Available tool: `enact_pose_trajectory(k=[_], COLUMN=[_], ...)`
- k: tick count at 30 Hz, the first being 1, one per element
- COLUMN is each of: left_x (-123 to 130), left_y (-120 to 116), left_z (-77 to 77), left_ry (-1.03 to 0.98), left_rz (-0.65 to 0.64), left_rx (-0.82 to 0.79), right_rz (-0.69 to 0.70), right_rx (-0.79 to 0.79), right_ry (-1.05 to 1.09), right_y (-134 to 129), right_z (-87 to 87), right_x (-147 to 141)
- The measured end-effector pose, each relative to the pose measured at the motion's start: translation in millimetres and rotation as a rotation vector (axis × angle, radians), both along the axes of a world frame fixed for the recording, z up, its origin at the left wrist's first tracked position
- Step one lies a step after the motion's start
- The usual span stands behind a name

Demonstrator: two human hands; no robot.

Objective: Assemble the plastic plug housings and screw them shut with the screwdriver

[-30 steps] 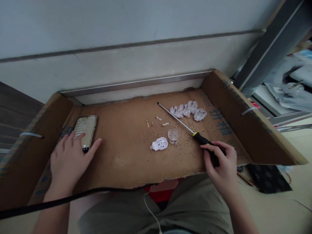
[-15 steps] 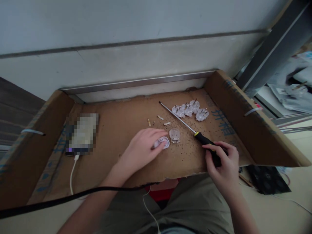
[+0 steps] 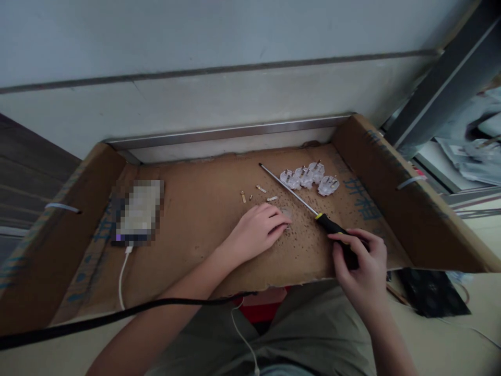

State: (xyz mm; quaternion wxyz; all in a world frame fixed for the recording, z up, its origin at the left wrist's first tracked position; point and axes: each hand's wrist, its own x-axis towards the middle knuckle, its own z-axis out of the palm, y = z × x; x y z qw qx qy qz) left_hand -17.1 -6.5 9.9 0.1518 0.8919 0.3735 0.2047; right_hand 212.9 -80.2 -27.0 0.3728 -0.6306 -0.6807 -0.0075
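My right hand [image 3: 360,261] is wrapped round the black and yellow handle of a screwdriver [image 3: 299,199], its long shaft lying across the cardboard and pointing away to the left. My left hand [image 3: 260,230] is palm down in the middle, its fingertips closed on a clear plastic plug cover [image 3: 287,213] that shows only in part. The white plug part from before is out of sight, and the hand may be covering it. Just beyond the fingers lie small brass plug pins [image 3: 261,188]. Clear plugs [image 3: 305,176] with upright pins sit grouped behind the screwdriver.
A cardboard tray [image 3: 188,209] with raised sides forms the work surface, with tiny dark specks scattered over its right half. On the left lies a blurred phone-like device [image 3: 141,209] on a white cable [image 3: 122,282]. A black cable [image 3: 156,303] crosses the front edge.
My left hand has moved right, from the white plug part onto the clear cover, which it now partly hides. My right hand keeps its hold on the screwdriver. The view has shifted slightly.
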Motion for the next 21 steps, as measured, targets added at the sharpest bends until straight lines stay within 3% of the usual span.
enact_pose_trajectory(k=[21], left_x=[2.1], left_y=[-1.3], left_z=[-0.2], left_ry=[-0.006], left_rz=[0.018], left_rx=[0.027], right_rz=[-0.006], right_rx=[0.01], right_ry=[0.011], right_y=[0.1], right_z=[-0.1], right_x=[-1.6])
